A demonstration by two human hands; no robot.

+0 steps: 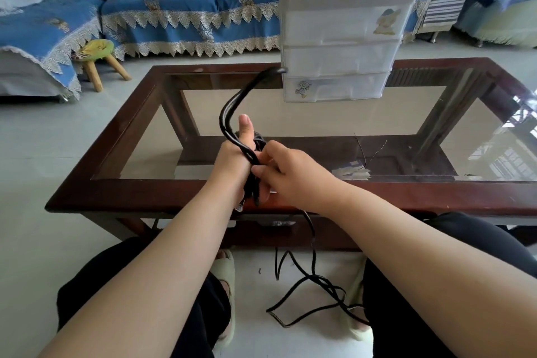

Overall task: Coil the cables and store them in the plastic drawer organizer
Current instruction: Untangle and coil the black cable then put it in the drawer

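Note:
A black cable (232, 107) is bunched in loops in my left hand (232, 163), which is closed around it with the thumb pointing up. One loop arcs up and away toward the white plastic drawer organizer (340, 58) that stands on the far side of the table. My right hand (286, 171) pinches the same cable just right of the left hand. The loose remainder of the cable (312, 279) hangs below the table edge and lies tangled on the floor between my legs. The organizer's drawers look closed; its top tray has open compartments.
A dark wooden coffee table (145, 192) with a glass top is directly in front of me. A blue-covered sofa (180, 11) runs along the back, with a small green stool (97, 58) beside it. A thin wire scrap (363, 154) shows on or through the glass.

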